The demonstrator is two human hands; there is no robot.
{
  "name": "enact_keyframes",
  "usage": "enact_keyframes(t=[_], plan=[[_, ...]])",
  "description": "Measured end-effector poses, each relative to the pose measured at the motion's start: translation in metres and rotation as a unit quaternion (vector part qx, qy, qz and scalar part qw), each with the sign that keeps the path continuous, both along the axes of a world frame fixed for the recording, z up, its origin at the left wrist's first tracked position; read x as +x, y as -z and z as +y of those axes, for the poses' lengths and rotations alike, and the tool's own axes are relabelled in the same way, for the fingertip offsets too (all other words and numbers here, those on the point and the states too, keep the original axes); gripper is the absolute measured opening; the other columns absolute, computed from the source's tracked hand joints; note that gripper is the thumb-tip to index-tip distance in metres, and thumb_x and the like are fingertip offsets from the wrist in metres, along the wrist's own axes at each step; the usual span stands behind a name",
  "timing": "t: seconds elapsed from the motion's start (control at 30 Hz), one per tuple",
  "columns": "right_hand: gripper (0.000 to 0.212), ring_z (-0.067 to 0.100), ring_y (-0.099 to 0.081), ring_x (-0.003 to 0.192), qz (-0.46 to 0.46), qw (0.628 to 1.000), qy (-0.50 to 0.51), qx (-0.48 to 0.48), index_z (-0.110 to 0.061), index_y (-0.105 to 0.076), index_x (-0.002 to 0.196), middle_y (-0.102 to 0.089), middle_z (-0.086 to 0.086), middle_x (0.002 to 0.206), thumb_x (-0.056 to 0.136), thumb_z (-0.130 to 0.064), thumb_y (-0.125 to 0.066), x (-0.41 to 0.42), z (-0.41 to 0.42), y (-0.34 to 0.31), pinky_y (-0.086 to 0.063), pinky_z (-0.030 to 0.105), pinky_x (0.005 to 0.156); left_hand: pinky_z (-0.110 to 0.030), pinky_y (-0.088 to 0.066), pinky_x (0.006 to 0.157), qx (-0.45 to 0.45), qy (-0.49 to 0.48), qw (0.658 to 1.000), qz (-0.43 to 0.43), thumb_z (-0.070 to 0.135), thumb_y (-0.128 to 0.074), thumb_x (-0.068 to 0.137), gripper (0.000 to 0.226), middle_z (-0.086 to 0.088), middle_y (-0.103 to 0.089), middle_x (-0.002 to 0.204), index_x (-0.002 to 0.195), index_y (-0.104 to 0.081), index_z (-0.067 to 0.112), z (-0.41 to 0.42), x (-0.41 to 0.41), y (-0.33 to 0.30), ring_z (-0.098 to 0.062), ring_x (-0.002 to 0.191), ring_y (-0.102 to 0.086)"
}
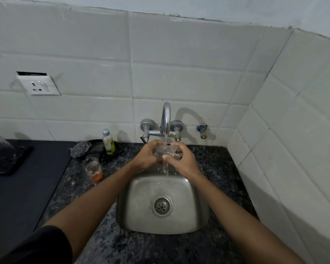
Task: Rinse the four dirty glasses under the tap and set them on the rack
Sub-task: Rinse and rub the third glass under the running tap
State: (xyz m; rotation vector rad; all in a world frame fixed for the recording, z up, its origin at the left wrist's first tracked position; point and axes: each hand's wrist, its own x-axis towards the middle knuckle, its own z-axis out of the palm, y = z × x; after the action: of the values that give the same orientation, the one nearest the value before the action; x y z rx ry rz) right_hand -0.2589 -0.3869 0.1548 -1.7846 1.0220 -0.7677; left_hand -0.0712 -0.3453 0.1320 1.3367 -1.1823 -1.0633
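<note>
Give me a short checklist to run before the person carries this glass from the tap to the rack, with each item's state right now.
1. Both hands hold the glass: ok, left hand and right hand wrap it from either side.
2. Water reaches the glass: ok, the stream from the tap falls onto it and spills into the sink.
3. Glass rinsed clean: cannot tell, fingers and water hide it.
4. Space on the rack: cannot tell, it is mostly out of frame at the left edge.
5. Other glasses left: not ok, one glass with orange dregs stands on the counter left of the sink.
</note>
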Motion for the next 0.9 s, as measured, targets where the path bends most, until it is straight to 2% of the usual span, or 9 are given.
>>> enact_keyframes(t=[0.1,0.17,0.23,0.33,0.43,0.53,0.67,0.8,0.9], plan=[[0.057,0.007,-0.068,0.103,0.02,0.998,0.005,-0.057,-0.023,-0.064,0.132,-0.066,-0.009,0.122,0.082,-0.031,-0.09,0.001,-0.001,0.002,-0.058,0.024,0.087,-0.043,-0.059,0.089,0.092,0.013,0.962,0.257,-0.01,-0.056,0.084,0.054,-0.023,-0.06,0.138,0.136,-0.054,0.003,0.003,0.0,0.001,-0.035,0.113,-0.067],[0.058,0.011,-0.065,0.112,0.039,0.994,-0.003,-0.098,-0.023,-0.062,0.134,-0.063,-0.006,0.128,0.083,-0.034,-0.088,0.002,-0.002,0.006,-0.058,0.031,0.093,-0.04,-0.057,0.09,0.108,0.014,0.929,0.355,0.006,-0.055,0.083,0.048,-0.024,-0.063,0.13,0.131,-0.062,0.0,0.004,-0.004,0.002,-0.029,0.103,-0.068],[0.058,0.013,-0.062,0.117,0.067,0.989,-0.032,-0.126,-0.023,-0.06,0.136,-0.059,-0.004,0.131,0.086,-0.039,-0.084,0.005,-0.002,0.007,-0.058,0.035,0.098,-0.037,-0.058,0.079,0.131,-0.004,0.929,0.346,0.03,-0.052,0.097,0.044,-0.02,-0.069,0.119,0.127,-0.067,0.002,0.002,-0.01,0.004,-0.026,0.092,-0.069],[0.056,0.016,-0.051,0.129,0.122,0.967,-0.072,-0.21,-0.02,-0.054,0.143,-0.053,0.002,0.14,0.095,-0.041,-0.074,0.011,-0.001,-0.001,-0.048,0.031,0.108,-0.035,-0.056,0.071,0.141,-0.032,0.945,0.293,0.057,-0.041,0.105,0.062,-0.013,-0.072,0.118,0.134,-0.066,0.008,-0.009,-0.017,0.013,-0.026,0.094,-0.071],[0.048,0.023,-0.047,0.131,0.154,0.904,-0.091,-0.389,-0.008,-0.056,0.139,-0.054,0.009,0.139,0.101,-0.037,-0.062,0.014,-0.003,-0.01,-0.044,0.029,0.109,-0.033,-0.059,0.065,0.127,-0.108,0.909,0.382,0.034,-0.04,0.108,0.041,-0.011,-0.073,0.104,0.119,-0.068,0.007,-0.014,-0.022,0.01,-0.021,0.083,-0.073],[0.036,0.024,-0.054,0.117,0.187,0.859,-0.166,-0.447,-0.006,-0.062,0.121,-0.062,0.009,0.122,0.105,-0.038,-0.053,0.011,-0.013,-0.012,-0.052,0.038,0.1,-0.028,-0.053,0.054,0.132,-0.121,0.888,0.424,0.02,-0.036,0.104,0.033,-0.006,-0.066,0.079,0.096,-0.064,0.006,-0.02,-0.02,0.009,-0.017,0.066,-0.065],[0.034,0.014,-0.05,0.093,0.297,0.826,-0.3,-0.375,-0.018,-0.059,0.1,-0.058,-0.001,0.099,0.11,-0.044,-0.04,0.006,-0.034,-0.02,-0.054,0.045,0.082,-0.028,-0.044,0.058,0.137,-0.114,0.908,0.38,0.026,-0.051,0.09,0.032,-0.007,-0.06,0.093,0.109,-0.066,0.005,-0.029,-0.017,0.018,-0.02,0.078,-0.055],[0.05,0.021,-0.067,0.082,0.299,0.906,-0.247,-0.172,-0.021,-0.067,0.089,-0.07,0.003,0.088,0.112,-0.051,-0.035,0.026,-0.029,-0.033,-0.058,0.047,0.083,-0.034,-0.049,0.063,0.157,-0.171,0.898,0.374,0.023,-0.044,0.09,0.028,-0.012,-0.061,0.086,0.103,-0.063,0.006,-0.029,-0.029,0.016,-0.022,0.073,-0.059],[0.049,0.035,-0.076,0.087,0.338,0.908,-0.242,-0.047,-0.004,-0.072,0.1,-0.077,0.016,0.097,0.111,-0.042,-0.044,0.045,-0.03,-0.037,-0.065,0.048,0.075,-0.036,-0.05,0.062,0.169,-0.202,0.882,0.39,0.029,-0.042,0.094,0.034,-0.019,-0.059,0.098,0.112,-0.061,0.007,-0.027,-0.03,0.017,-0.026,0.076,-0.06]])
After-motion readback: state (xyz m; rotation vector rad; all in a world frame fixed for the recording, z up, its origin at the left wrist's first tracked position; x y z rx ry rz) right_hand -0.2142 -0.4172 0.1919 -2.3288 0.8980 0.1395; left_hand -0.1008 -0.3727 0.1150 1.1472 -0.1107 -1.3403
